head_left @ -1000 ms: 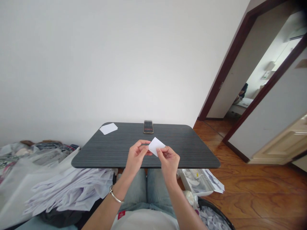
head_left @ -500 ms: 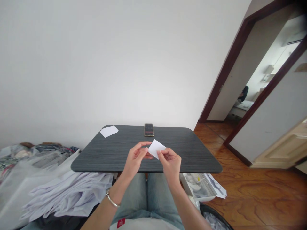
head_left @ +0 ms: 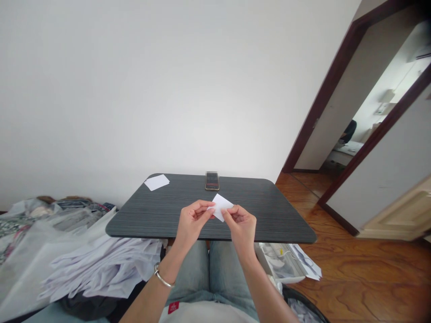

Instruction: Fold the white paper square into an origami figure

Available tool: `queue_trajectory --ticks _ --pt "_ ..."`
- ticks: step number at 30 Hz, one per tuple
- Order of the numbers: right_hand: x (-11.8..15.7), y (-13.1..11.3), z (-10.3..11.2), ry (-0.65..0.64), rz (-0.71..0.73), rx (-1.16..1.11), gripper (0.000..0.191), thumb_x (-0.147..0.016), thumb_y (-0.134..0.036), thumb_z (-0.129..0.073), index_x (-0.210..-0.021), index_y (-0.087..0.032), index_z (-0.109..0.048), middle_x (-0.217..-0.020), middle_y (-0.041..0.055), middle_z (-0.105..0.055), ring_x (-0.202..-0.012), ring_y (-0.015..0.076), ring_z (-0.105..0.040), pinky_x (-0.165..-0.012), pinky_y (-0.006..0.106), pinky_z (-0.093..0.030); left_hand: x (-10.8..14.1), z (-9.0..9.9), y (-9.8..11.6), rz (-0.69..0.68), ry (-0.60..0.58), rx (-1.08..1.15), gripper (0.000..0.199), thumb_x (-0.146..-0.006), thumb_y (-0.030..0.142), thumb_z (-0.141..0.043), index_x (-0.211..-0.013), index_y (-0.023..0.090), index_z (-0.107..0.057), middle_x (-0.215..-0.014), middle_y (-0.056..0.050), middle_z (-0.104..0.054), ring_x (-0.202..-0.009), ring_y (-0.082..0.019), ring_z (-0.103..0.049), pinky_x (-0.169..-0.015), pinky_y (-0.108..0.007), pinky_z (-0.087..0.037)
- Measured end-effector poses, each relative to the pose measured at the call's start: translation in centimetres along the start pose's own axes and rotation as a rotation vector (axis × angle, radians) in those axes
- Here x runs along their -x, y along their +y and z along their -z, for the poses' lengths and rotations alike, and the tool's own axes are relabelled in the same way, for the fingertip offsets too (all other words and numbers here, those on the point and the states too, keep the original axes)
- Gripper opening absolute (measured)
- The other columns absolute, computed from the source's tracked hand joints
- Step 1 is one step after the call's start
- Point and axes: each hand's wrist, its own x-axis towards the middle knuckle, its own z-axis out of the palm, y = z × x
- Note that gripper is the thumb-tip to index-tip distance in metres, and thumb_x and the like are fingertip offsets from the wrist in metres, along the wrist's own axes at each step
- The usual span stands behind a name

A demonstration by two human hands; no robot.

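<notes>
A small white piece of paper (head_left: 221, 205) is held over the near half of the dark table (head_left: 161, 211). My left hand (head_left: 192, 220) pinches its left corner between thumb and fingers. On the lower right edge, my right hand (head_left: 243, 224) grips it the same way, thumb on top. The paper is tilted, with one corner pointing up and away from me. My fingertips cover parts of its edges. Several white sheets (head_left: 157, 182) lie in a small overlapping stack at the table's far left corner.
A phone (head_left: 212, 181) stands at the table's back edge by the white wall. Folded white cloth (head_left: 104, 264) and plastic-wrapped clothes (head_left: 63, 220) are piled at the left. Right of my legs are an open box (head_left: 286, 264) and a black-rimmed bin (head_left: 305, 309).
My left fingers have closed in, and the thumb now presses on the paper's left corner. The whole view has shifted slightly. The paper stays between both hands.
</notes>
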Motion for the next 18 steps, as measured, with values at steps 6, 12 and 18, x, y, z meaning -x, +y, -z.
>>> queue_trajectory --ticks 6,12,18 --pt "0.27 -0.23 -0.17 0.032 -0.027 -0.016 0.017 -0.062 -0.024 -0.069 -0.055 -0.014 -0.056 -0.052 -0.0030 -0.054 -0.047 0.0093 -0.047 -0.048 0.021 -0.039 0.36 -0.17 -0.30 -0.015 0.026 -0.011 0.019 -0.071 0.027 -0.063 -0.083 0.012 -0.064 -0.074 -0.005 -0.071 -0.066 -0.015 -0.064 -0.067 -0.025 -0.052" --pt "0.14 0.14 -0.06 0.045 -0.036 -0.014 0.018 -0.062 -0.024 -0.069 -0.055 -0.015 -0.056 -0.051 -0.0030 -0.055 -0.047 0.0094 -0.047 -0.048 0.022 -0.038 0.19 -0.23 -0.49 -0.002 0.013 -0.029 0.021 -0.073 0.027 -0.061 -0.088 0.012 -0.064 -0.075 -0.005 -0.070 -0.066 -0.014 -0.064 -0.067 -0.024 -0.051" --pt "-0.04 0.40 0.16 0.041 -0.025 -0.008 0.017 -0.062 -0.023 -0.069 -0.055 -0.014 -0.056 -0.051 -0.0031 -0.054 -0.047 0.0092 -0.047 -0.048 0.022 -0.037 0.07 -0.26 0.11 -0.021 -0.021 -0.022 0.023 -0.077 0.030 -0.057 -0.088 0.011 -0.064 -0.075 -0.004 -0.068 -0.065 -0.014 -0.062 -0.065 -0.025 -0.051"
